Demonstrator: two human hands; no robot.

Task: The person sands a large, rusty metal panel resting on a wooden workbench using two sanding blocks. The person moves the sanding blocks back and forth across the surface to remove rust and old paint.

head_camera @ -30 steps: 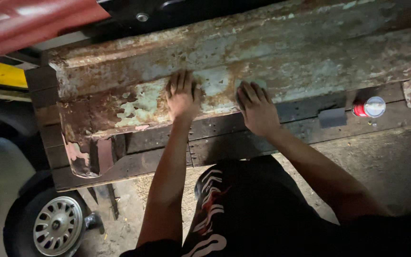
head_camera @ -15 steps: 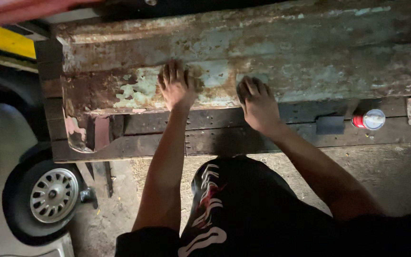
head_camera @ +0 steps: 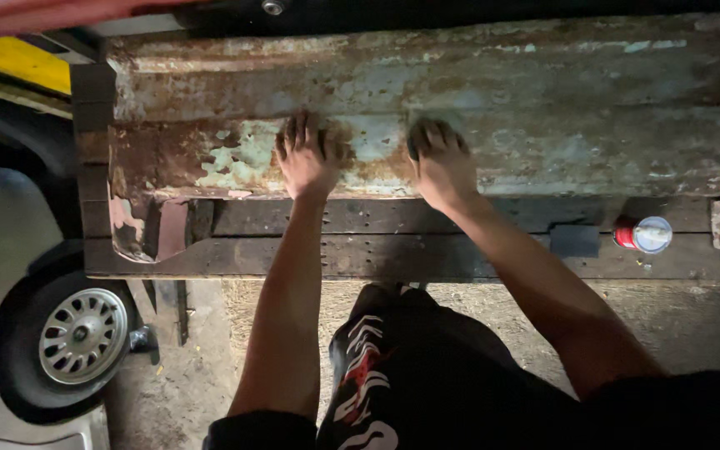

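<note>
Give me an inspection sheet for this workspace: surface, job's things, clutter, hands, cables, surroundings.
Surface: dark wooden bench, worn, front planks bare.
Job's things: long rusty metal panel with flaking pale paint, lying along the bench.
Clutter: red spray can on its side; small dark block.
Hands: left hand and right hand flat on the panel, palms down.
Cables: nothing seen.
Surroundings: car wheel at lower left; dirt floor.
</note>
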